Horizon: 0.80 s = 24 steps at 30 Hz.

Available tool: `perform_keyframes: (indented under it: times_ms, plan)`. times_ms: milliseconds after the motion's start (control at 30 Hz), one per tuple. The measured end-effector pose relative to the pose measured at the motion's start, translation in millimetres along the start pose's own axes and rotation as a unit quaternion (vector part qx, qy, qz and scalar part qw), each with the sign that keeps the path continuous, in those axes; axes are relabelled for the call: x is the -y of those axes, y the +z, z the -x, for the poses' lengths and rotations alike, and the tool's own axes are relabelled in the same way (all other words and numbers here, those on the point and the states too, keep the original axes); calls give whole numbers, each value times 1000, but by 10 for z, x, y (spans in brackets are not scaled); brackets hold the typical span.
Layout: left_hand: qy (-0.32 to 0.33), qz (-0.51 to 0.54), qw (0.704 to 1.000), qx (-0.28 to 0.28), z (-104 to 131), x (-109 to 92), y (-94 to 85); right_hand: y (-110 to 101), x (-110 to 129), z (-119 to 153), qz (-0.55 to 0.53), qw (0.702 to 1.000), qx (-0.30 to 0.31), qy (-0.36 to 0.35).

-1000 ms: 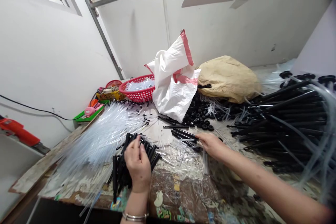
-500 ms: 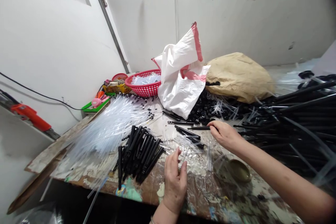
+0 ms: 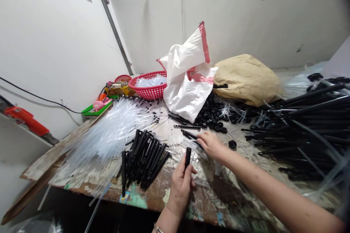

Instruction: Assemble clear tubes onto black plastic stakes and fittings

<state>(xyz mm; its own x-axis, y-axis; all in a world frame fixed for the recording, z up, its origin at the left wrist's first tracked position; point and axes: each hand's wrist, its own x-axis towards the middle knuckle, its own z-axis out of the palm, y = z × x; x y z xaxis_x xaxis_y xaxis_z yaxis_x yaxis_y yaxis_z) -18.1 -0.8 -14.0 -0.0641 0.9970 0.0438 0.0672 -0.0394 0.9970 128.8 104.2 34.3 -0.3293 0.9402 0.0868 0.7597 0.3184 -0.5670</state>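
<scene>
Upright in my left hand is a short black plastic tube, its top end sticking out above the wrapped fingers. My right hand is over a few black tubes lying mid-table, its fingertips closed at the end of one; the hand covers part of them. Left of my left hand a stack of similar black tubes lies on the worn table. Clear thin plastic pieces are strewn under and around both hands. One more black tube rests just beyond.
Long clear plastic tubes spread across the left. Behind stand a red basket, a white sack and a tan sack. Black rings lie in front of the sacks. Long black tubes are heaped at right.
My left hand was open and now grips an upright black tube. My right hand, which held a black rod farther right, has moved left and nearer to the loose tubes.
</scene>
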Motion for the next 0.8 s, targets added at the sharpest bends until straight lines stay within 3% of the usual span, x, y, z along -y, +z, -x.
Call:
perform_keyframes:
  times_ms: [133, 233, 333, 400, 467, 533, 600, 700, 800]
  plan:
    - [-44, 99, 994, -18, -21, -89, -9, 124, -205, -233, 25, 999, -5, 19]
    - [-64, 130, 989, -31, -30, -125, -35, 22, -235, -233, 18, 999, -14, 33]
    - [-71, 165, 981, -70, -47, -145, -64, -128, -92, 67, -6, 999, -4, 41]
    - [-70, 205, 971, -99, -62, -155, -79, -133, 101, 437, -56, 996, 58, 38]
    - [-71, 248, 960, -113, -75, -160, -91, -35, 319, 851, -208, 957, 199, 35]
    - [-75, 281, 949, -118, -83, -161, -99, 130, 489, 1195, -307, 903, 294, 56]
    - [-79, 300, 943, -119, -86, -159, -103, 295, 571, 1395, -337, 886, 309, 75]
    - [-78, 306, 941, -120, -84, -157, -105, 445, 564, 1442, -367, 875, 298, 106]
    - [-78, 308, 941, -121, -78, -159, -105, 451, 490, 1332, -453, 816, 316, 172]
